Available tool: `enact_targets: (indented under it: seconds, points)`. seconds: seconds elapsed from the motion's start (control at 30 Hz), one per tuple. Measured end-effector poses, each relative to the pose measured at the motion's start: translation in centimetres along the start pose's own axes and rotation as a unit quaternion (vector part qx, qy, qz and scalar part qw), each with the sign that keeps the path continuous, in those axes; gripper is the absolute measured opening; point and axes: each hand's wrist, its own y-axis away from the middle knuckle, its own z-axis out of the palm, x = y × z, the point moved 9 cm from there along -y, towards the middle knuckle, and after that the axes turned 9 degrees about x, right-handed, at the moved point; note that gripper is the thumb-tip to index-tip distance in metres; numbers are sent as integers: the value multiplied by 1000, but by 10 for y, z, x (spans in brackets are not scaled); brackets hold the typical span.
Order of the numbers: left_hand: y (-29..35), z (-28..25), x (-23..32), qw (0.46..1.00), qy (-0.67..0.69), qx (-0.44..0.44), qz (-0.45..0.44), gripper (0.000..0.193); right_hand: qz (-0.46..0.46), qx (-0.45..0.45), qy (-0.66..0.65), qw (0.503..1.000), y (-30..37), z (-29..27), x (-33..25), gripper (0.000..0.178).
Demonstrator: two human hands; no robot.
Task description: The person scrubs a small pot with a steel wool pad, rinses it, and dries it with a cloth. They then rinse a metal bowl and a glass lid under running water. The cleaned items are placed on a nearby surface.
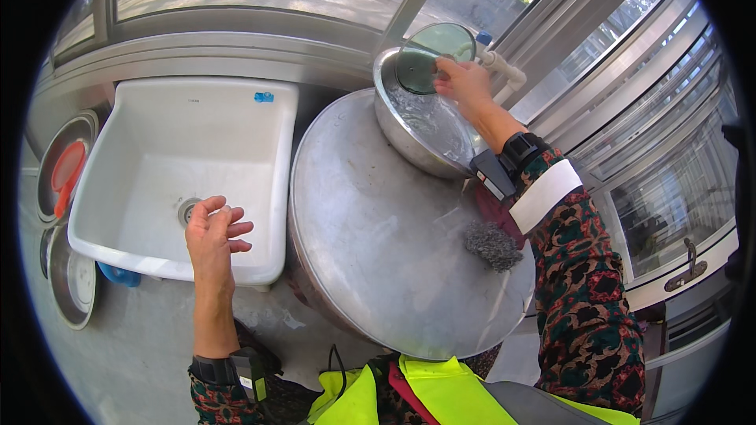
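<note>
My right hand point(466, 88) reaches to the far right, closed on the edge of a round, green see-through dish point(453, 41). The dish tilts over a steel basin point(387, 114) with water in it; whether its lower edge touches the water I cannot tell. This basin stands at the far edge of a large round metal lid or top point(370, 228). Over the near part of a white sink point(236, 122) hovers my left hand point(214, 232), fingers apart and loosely bent, holding nothing. The sink's drain point(188, 211) shows just beyond it.
A grey steel-wool scourer point(492, 245) lies near the round top's right edge, beside a dark red cloth point(498, 211). A white pipe point(508, 75) stands behind the basin. Left of the sink are metal pans point(73, 287) and a red scoop point(68, 169). Windows point(252, 24) line the back.
</note>
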Motion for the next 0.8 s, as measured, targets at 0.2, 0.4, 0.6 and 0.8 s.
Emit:
enact_targets:
  seconds: [0.2, 0.4, 0.6, 0.8]
  points:
    - [-2, 1, -2, 1000, -2, 0, -4, 34, 153, -57, -55, 985, -3, 3, 37, 26]
    - [-4, 2, -5, 1000, -2, -5, -5, 33, 176, -80, -8, 981, -5, -1, 49, 30]
    - [-9, 3, -10, 1000, -13, -3, -12, 32, 234, -133, -10, 963, 4, 7, 61, 32]
    - [-4, 5, -9, 1000, 0, -15, -15, 34, 271, -108, -76, 953, 1, 5, 67, 29]
